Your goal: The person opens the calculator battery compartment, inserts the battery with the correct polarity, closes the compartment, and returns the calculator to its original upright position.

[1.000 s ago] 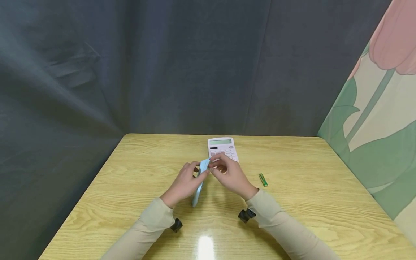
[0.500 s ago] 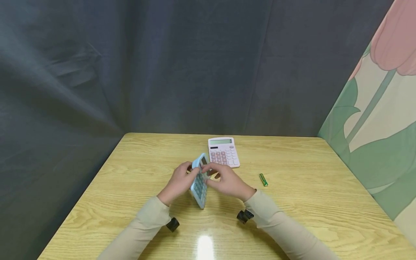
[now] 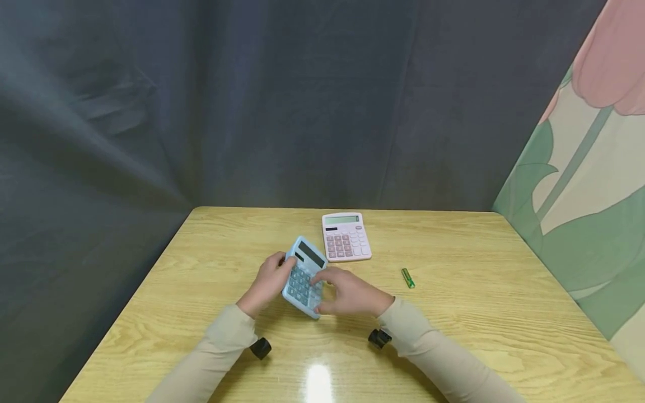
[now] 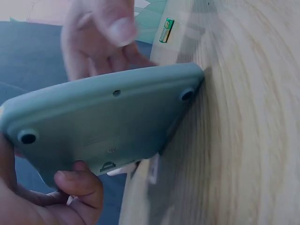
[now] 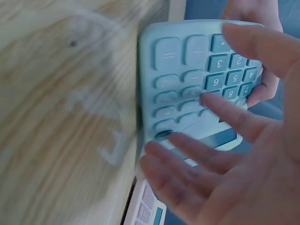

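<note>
A light blue calculator is tilted up off the table, its keys and dark display facing me. My left hand grips its upper left side, thumb on the front; in the left wrist view a curled finger lies against the calculator's back, where rubber feet and a small battery cover tab show. My right hand is spread in front of the keys. In the right wrist view its fingers are loosely extended across the keypad, and whether they touch it I cannot tell. The calculator's lower edge appears close to the tabletop.
Behind the blue calculator a pink calculator lies flat on the wooden table. A green battery lies to the right of my right hand. A dark curtain hangs along the table's back edge.
The blue calculator has turned from edge-on to face me, its keys and display coming into view. My left hand has shifted slightly left; my right hand has moved from its top edge down over the keys.
</note>
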`<state>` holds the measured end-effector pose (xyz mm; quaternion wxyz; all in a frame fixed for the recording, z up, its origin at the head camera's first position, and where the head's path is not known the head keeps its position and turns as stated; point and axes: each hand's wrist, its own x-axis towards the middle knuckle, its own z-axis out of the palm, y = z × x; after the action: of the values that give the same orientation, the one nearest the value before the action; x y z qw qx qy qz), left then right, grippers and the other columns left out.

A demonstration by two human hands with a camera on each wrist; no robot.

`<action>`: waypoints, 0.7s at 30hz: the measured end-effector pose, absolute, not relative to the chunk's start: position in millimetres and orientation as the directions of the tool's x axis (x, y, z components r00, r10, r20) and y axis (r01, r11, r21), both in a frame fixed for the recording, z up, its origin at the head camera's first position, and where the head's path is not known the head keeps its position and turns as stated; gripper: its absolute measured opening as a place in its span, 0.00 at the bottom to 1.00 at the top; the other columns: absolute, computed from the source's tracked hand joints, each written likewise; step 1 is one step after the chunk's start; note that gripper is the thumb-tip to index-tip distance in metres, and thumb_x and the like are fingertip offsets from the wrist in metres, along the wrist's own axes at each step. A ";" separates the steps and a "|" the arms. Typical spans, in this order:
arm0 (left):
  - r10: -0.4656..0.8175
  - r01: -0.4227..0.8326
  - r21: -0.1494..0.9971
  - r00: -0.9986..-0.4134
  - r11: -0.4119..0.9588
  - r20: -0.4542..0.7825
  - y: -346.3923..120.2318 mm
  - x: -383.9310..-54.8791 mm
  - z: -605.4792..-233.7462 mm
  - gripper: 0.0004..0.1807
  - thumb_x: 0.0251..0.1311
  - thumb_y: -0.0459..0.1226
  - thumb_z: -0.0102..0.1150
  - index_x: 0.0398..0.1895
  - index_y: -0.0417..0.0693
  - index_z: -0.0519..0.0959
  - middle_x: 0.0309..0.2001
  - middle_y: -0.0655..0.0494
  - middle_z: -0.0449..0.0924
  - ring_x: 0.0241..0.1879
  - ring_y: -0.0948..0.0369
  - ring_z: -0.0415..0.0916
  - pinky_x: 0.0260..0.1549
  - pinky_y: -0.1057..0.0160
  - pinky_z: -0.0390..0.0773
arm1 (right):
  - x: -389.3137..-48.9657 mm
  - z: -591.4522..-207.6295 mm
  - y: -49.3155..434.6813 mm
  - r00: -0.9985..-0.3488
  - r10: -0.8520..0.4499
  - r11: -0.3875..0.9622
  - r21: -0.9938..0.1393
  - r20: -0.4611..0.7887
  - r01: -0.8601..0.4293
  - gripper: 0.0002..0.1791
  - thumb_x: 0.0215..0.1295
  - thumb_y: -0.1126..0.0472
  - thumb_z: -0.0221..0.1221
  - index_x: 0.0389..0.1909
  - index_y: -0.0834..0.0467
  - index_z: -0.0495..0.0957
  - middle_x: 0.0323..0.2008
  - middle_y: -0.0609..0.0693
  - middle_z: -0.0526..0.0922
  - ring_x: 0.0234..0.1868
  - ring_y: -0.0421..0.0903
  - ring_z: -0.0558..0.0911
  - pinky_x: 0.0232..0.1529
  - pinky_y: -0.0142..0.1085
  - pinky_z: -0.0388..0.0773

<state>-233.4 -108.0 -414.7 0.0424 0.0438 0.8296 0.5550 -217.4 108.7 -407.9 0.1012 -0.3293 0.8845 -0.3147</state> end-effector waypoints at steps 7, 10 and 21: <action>0.087 -0.058 0.933 -0.992 0.356 -0.095 -115.0 -236.2 -422.9 0.23 0.73 0.44 0.44 0.57 0.34 0.74 0.41 0.45 0.77 0.37 0.57 0.76 0.35 0.63 0.77 | -216.5 -414.1 109.9 -0.793 -0.607 0.678 -0.556 -0.055 -0.481 0.36 0.53 0.47 0.74 0.62 0.54 0.76 0.47 0.53 0.78 0.45 0.47 0.77 0.43 0.39 0.77; 0.073 -0.094 0.922 -0.989 0.377 -0.131 -117.1 -238.5 -426.3 0.23 0.73 0.44 0.44 0.57 0.33 0.74 0.41 0.45 0.77 0.38 0.56 0.76 0.37 0.61 0.78 | -216.3 -415.3 109.7 -0.796 -0.601 0.695 -0.534 -0.066 -0.480 0.36 0.53 0.47 0.75 0.62 0.53 0.75 0.45 0.51 0.79 0.44 0.45 0.77 0.42 0.37 0.77; 0.042 -0.138 0.849 -0.982 0.509 -0.185 -126.2 -240.7 -436.0 0.23 0.73 0.44 0.43 0.49 0.32 0.77 0.35 0.47 0.76 0.35 0.56 0.74 0.32 0.61 0.75 | -213.9 -417.3 107.1 -0.798 -0.598 0.724 -0.481 -0.078 -0.495 0.37 0.53 0.47 0.74 0.63 0.56 0.76 0.45 0.49 0.77 0.40 0.41 0.75 0.42 0.35 0.76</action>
<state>-240.7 -126.2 -436.0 0.0912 -0.0278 0.8640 0.4945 -213.9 107.1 -417.3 0.1147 -0.2967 0.9212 -0.2240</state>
